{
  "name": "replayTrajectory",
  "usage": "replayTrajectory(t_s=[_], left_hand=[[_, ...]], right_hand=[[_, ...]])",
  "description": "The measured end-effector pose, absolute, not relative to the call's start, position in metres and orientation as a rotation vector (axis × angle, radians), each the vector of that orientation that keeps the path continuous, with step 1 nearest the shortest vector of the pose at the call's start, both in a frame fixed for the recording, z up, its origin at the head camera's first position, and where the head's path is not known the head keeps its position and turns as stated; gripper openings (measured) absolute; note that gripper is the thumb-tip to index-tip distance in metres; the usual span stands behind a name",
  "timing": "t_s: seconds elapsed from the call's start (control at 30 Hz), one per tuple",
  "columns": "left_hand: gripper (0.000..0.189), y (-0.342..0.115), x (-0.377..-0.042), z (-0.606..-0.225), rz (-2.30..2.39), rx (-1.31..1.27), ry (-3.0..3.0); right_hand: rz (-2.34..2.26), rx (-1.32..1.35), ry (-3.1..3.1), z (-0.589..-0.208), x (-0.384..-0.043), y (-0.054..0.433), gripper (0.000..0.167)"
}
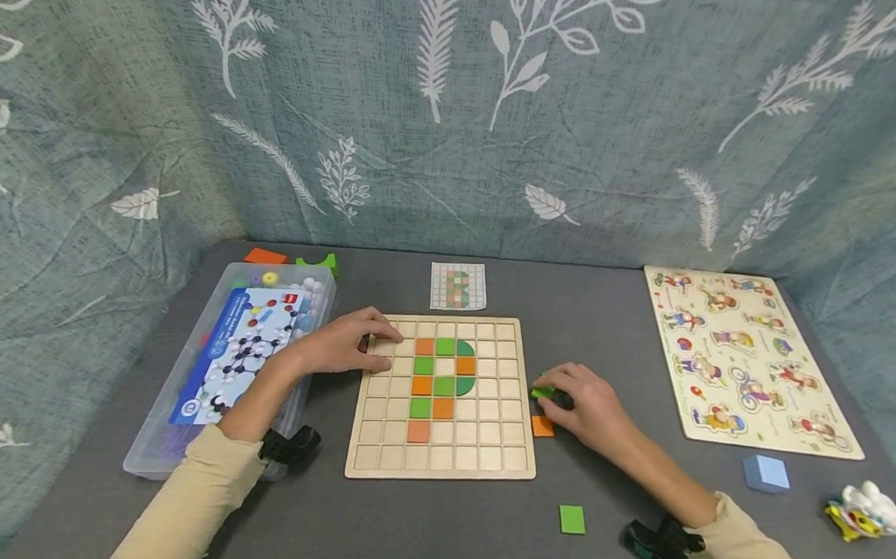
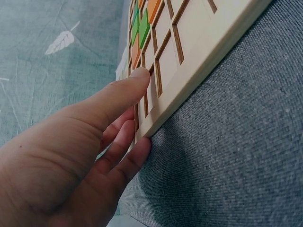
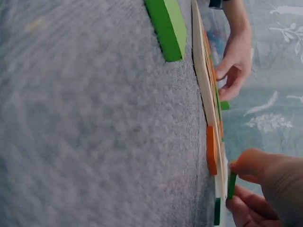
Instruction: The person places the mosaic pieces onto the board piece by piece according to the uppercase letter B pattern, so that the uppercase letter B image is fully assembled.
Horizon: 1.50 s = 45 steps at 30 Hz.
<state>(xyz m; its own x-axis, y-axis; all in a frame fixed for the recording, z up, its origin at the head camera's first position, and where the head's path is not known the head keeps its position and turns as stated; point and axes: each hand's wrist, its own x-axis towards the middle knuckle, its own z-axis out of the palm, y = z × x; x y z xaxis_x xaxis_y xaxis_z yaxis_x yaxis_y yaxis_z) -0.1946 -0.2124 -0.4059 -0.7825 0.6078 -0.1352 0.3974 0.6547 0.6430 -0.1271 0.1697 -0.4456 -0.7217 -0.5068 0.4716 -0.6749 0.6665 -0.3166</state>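
My left hand (image 1: 348, 340) rests at the upper left corner of a wooden grid board (image 1: 491, 461). In the left wrist view its thumb lies on the board's top and other fingertips touch the edge. Orange, light green and dark green pieces sit in the board's middle squares. Just off the board's right side, my right hand (image 1: 588, 406) pinches a green tile (image 3: 232, 184) between thumb and fingers. Near it an orange tile (image 1: 542, 426) lies beside the board, along with a dark green piece (image 3: 217, 211). Closer to me lies a single green square tile (image 1: 572, 519).
Behind the board is a printed pattern card (image 1: 458, 300). A lidded plastic box (image 1: 147, 458) stands left, with orange (image 1: 265, 256) and green blocks (image 1: 330, 263) behind it. To the right are a picture puzzle board (image 1: 729, 367), a blue block (image 1: 766, 474) and a small toy figure (image 1: 867, 510).
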Motion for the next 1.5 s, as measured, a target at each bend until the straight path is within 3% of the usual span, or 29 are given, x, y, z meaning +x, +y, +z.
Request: replayTrajectory(t_s=[0.3,0.83,1.5], left_hand=[[0.041,-0.213,-0.194,-0.406,0.870,0.784,2.531],[0.042,-0.213,-0.195,-0.405,0.872,0.783,2.520],[0.040,-0.214,-0.195,-0.407,0.871,0.800,2.537]], right_hand=[[0.866,1.146,-2.425,-0.440,-0.110,0.140,0.019],[0.809,1.550,-2.384,-0.434,-0.091,0.065,0.013],[0.654,1.625,-2.285,-0.439,-0.089,0.048,0.009]])
